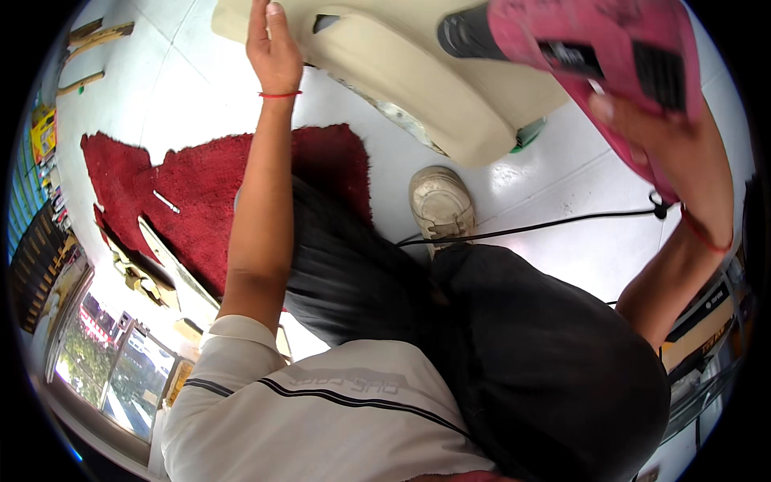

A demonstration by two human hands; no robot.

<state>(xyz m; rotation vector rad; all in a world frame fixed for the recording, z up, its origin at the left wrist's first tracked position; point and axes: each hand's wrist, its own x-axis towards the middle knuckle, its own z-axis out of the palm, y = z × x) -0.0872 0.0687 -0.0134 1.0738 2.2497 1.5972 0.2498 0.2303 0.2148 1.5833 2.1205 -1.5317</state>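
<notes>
A beige car door panel [418,72] stands on the white tiled floor [562,233], beside a red carpet piece [201,201]. The left hand [271,48] lies flat against the panel's upper edge, fingers extended. The right hand [666,132] is closed around a pink heat gun [594,40] above the panel.

A single fisheye view looks steeply down from the person's head, so the white shirt [321,418] and dark trousers [546,377] fill the lower picture very near the lens. The white tiled floor [562,209] lies farther below, curving toward the rim. Both forearms rise from the shirt toward the upper edge.
</notes>
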